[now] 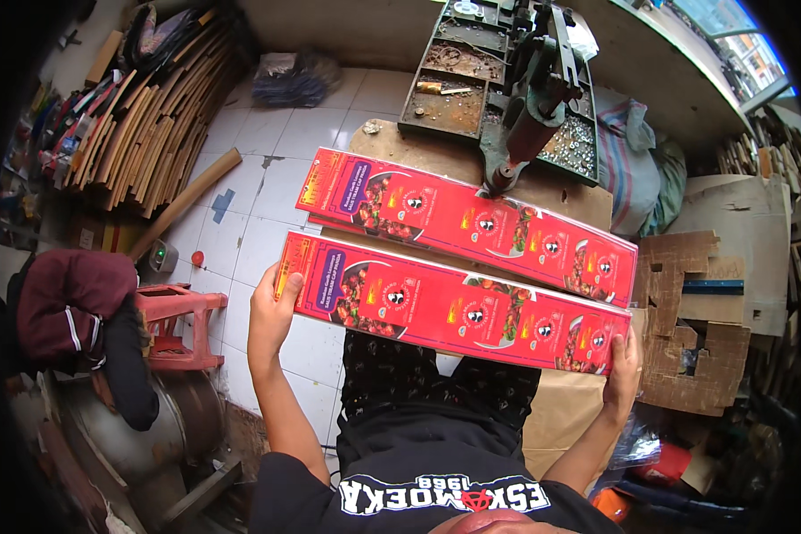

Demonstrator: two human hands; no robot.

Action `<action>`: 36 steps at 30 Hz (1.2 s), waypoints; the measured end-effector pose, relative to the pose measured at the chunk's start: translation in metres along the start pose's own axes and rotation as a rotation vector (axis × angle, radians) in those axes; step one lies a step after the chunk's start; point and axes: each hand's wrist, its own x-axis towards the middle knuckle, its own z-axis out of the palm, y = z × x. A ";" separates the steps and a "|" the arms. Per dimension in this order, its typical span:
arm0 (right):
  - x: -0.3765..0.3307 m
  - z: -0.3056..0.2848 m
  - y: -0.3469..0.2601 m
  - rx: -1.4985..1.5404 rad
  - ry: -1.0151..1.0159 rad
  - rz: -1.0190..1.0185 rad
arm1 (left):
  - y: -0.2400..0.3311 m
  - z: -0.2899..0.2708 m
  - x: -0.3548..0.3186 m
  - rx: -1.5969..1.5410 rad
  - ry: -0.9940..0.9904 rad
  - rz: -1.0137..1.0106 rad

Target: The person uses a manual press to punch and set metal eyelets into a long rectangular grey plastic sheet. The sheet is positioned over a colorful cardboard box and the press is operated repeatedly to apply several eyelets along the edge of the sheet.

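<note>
— See how the sheet (pixel 458 307) is held? The left hand (pixel 271 311) is closed on one short end, thumb on top, and the right hand (pixel 625 360) is closed on the other. It is a long red printed card, up in the air over the person's lap, just in front of the table (pixel 587 203).

— And a second red sheet (pixel 472 218) lies flat on the table behind it, its far edge right at the foot of the press (pixel 529 107).

— That is what I would watch. Held only at the ends, the near sheet could sag or buckle in the middle, I think, and crease. If it is pushed forward, it may catch the edge of the lying one and shove it crooked under the press.

— A slip of either thumb and it drops to the floor (pixel 258 178), too.

— The table is brown board, mostly covered. Behind the press sit rusty trays (pixel 445 98) of small metal parts.

— The room is crowded. White tiles, a bit stained; wood strips (pixel 151 116) stacked on the left, a pink stool (pixel 178 325) with a dark red garment (pixel 67 303) beside it.

— And cut cardboard (pixel 694 329) piled on the right, with sacks (pixel 632 151) against the wall.
</note>
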 end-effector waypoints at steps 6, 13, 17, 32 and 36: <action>0.003 0.005 0.004 0.087 0.056 0.013 | -0.006 0.000 0.011 0.009 0.031 0.032; 0.008 0.005 0.016 -0.224 0.209 -0.077 | 0.018 0.017 0.008 0.333 0.257 0.050; -0.005 0.030 0.002 -0.580 0.315 -0.146 | 0.020 0.025 -0.005 0.530 0.332 0.234; 0.003 0.039 -0.035 -0.859 0.556 -0.533 | 0.017 0.018 0.003 -0.209 0.327 0.157; 0.044 0.099 -0.119 -0.688 0.127 -0.727 | 0.012 0.025 0.012 -0.160 0.367 0.139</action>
